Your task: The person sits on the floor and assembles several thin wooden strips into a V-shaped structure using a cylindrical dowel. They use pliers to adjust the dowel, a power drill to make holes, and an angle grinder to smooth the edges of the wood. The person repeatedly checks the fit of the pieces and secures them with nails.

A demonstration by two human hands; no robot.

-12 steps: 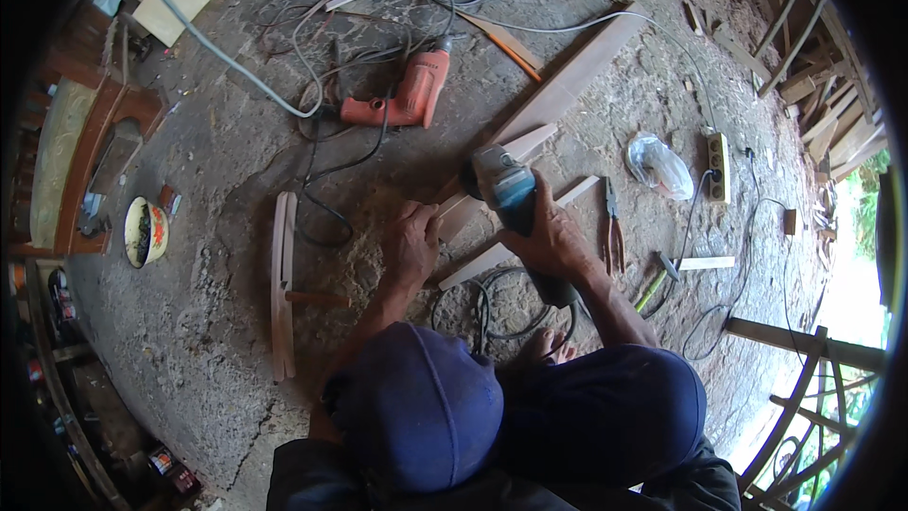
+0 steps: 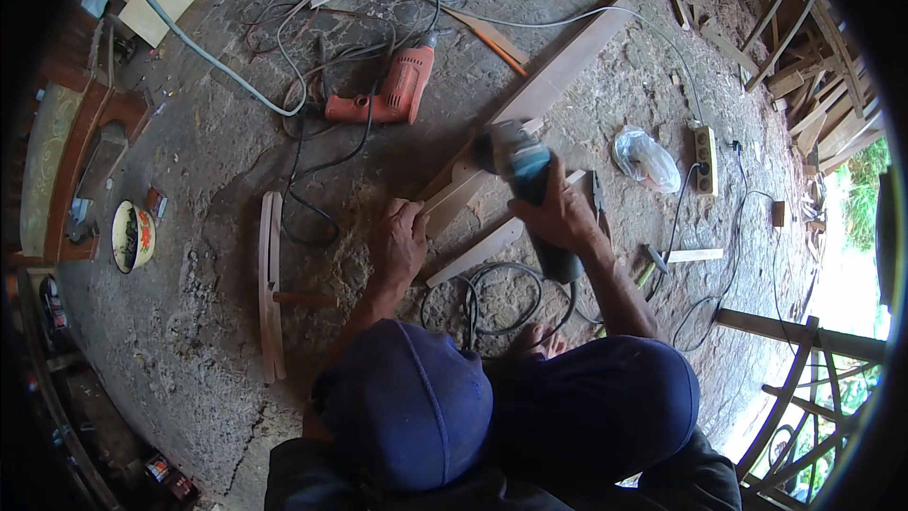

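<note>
My right hand point(image 2: 556, 216) is wrapped round the body of a teal and dark angle grinder point(image 2: 528, 173). The grinder's head is blurred and sits over a narrow wooden piece point(image 2: 454, 197); whether its disc touches the wood I cannot tell. My left hand point(image 2: 397, 238) pinches the near end of that piece. Beneath runs a long wooden board point(image 2: 577, 57), slanting away to the upper right. A short shaped wood strip point(image 2: 478, 253) lies on the ground between my hands, close to the grinder's coiled black cord point(image 2: 506, 298).
A red power drill point(image 2: 388, 95) lies ahead among tangled cables. On the right are pliers point(image 2: 597, 197), a hammer point(image 2: 653, 260), a plastic bag point(image 2: 647, 159) and a power strip point(image 2: 705, 161). Joined wooden strips point(image 2: 271, 284) and a bowl point(image 2: 132, 237) lie left.
My right hand and the grinder have moved a little forward and right along the wooden piece. My left hand keeps its hold. The whole view has shifted slightly.
</note>
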